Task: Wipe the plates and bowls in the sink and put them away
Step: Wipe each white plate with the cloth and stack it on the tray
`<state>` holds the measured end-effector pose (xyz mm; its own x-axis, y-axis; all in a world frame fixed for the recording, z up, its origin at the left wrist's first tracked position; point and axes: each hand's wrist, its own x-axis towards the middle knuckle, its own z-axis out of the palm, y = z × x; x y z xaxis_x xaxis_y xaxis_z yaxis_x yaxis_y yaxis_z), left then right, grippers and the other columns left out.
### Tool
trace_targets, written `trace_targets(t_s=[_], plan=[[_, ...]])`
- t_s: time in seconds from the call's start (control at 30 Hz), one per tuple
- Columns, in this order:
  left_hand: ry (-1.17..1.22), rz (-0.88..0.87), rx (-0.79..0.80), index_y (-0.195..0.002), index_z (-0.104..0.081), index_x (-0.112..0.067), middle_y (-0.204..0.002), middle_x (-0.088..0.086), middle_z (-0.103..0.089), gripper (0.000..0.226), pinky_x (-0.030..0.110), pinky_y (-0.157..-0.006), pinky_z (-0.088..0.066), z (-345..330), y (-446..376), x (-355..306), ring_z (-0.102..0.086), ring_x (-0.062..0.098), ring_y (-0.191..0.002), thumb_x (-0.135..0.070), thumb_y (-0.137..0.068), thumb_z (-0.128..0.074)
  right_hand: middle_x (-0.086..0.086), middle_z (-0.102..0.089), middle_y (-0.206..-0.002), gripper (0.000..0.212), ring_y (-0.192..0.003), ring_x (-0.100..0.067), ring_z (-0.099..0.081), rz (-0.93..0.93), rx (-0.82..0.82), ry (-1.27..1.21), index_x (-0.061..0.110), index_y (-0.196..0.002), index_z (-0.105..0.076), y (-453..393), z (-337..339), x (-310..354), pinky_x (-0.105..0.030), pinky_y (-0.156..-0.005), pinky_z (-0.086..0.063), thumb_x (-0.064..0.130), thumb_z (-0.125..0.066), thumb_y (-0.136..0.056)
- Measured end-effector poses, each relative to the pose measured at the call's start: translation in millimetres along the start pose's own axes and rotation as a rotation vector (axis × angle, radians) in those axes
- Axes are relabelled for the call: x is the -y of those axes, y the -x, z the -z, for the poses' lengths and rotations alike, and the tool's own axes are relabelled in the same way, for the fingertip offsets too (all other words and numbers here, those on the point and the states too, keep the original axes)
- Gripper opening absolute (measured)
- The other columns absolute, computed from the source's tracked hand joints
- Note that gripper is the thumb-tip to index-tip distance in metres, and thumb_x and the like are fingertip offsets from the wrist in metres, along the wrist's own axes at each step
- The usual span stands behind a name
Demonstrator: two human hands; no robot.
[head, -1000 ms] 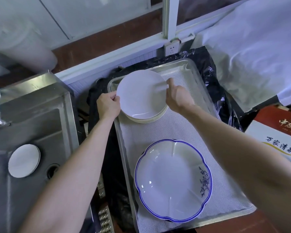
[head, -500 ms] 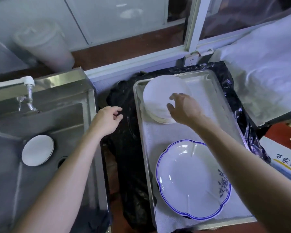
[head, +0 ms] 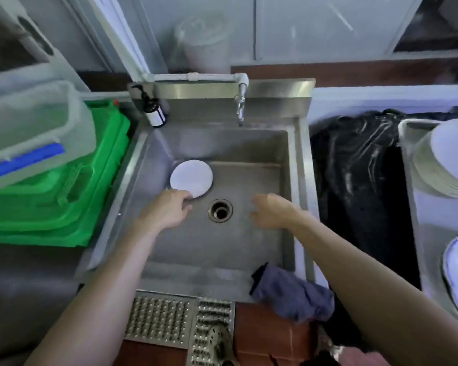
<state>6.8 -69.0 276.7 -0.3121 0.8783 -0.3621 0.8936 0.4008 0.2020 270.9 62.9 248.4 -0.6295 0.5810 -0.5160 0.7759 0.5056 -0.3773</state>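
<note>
Reaching into the sink (head: pixel 288 165), the left hand (head: pixel 167 210) is touching the small white plate (head: pixel 191 178) just beyond its loosely spread fingers; the right hand (head: pixel 270 211) is hovering relaxed, holding nothing. Next, probably: gripping the rim, lifting, wiping.

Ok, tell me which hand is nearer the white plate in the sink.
Left. The left hand reaches the near edge of the plate, fingers at its rim. The right hand hovers apart, on the far side of the drain.
</note>
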Motion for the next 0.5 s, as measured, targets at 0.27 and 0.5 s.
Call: trace_targets(t_s=[0.27, 0.5], plan=[[0.069, 0.059, 0.115, -0.15, -0.063, -0.019, -0.142, 0.011, -0.07, 0.046, 0.036, -0.101, -0.052, -4, -42, 122, -0.067, 0.031, -0.127, -0.036, -0.107, -0.066, 0.002, -0.06, -0.091, 0.022, -0.086, -0.031, -0.056, -0.096, -0.015, -0.134, 0.022, -0.119, -0.062, -97, -51, 89, -0.032, -0.073, -0.043, 0.033, -0.053, -0.103], [0.395, 0.29, 0.2, -0.146, -0.064, -0.02, -0.135, 0.008, -0.073, 0.044, 0.036, -0.105, -0.054, -88, -175, 184, -0.07, 0.032, -0.12, -0.032, -0.103, -0.07, -0.012, -0.073, -0.123, 0.035, -0.107, -0.038, -0.067, -0.226, -0.034, -0.312, 0.016, -0.13, -0.063, -248, -97, 79, -0.037, -0.085, -0.054, 0.037, -0.051, -0.105]])
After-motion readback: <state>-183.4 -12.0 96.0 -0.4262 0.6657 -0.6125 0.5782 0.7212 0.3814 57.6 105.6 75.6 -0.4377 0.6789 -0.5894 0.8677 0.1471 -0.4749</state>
